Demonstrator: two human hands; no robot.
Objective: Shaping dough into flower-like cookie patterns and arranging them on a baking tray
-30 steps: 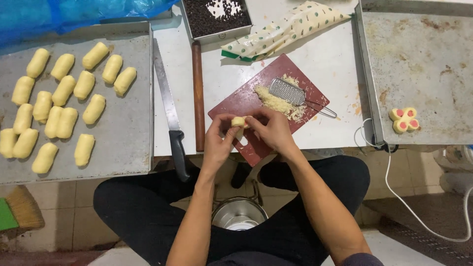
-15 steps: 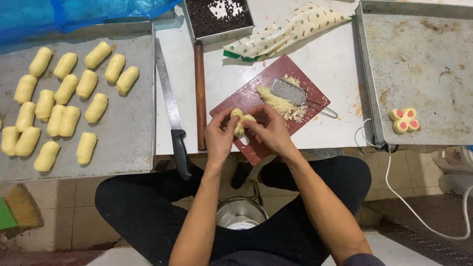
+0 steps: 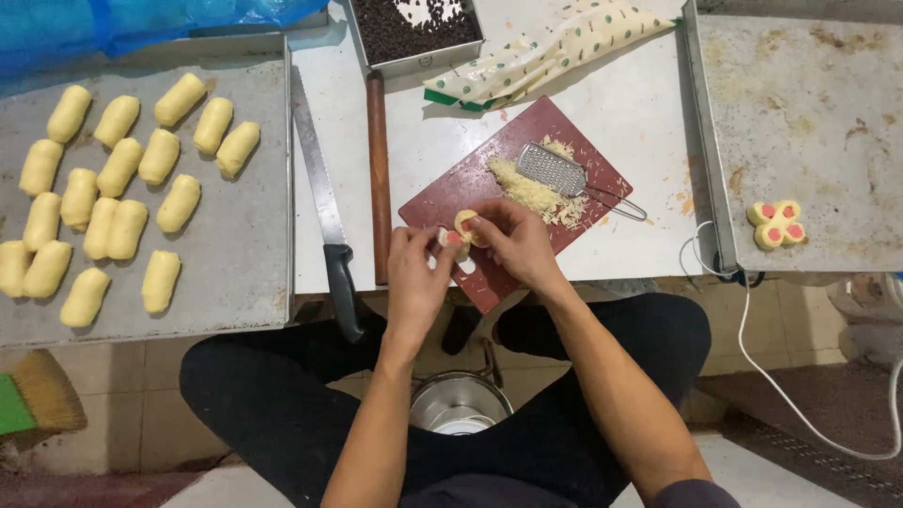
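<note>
dough piece | between left hand and right hand fingertips | filling unclear

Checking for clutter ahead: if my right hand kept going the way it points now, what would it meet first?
The right hand points left toward the left hand, so past the dough piece it likely meets those fingers first; depth is uncertain.

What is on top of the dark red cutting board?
On the cutting board lie a pile of grated cheese and a small metal grater. The left hand and right hand cover its near part, so anything beneath them is hidden.
</note>
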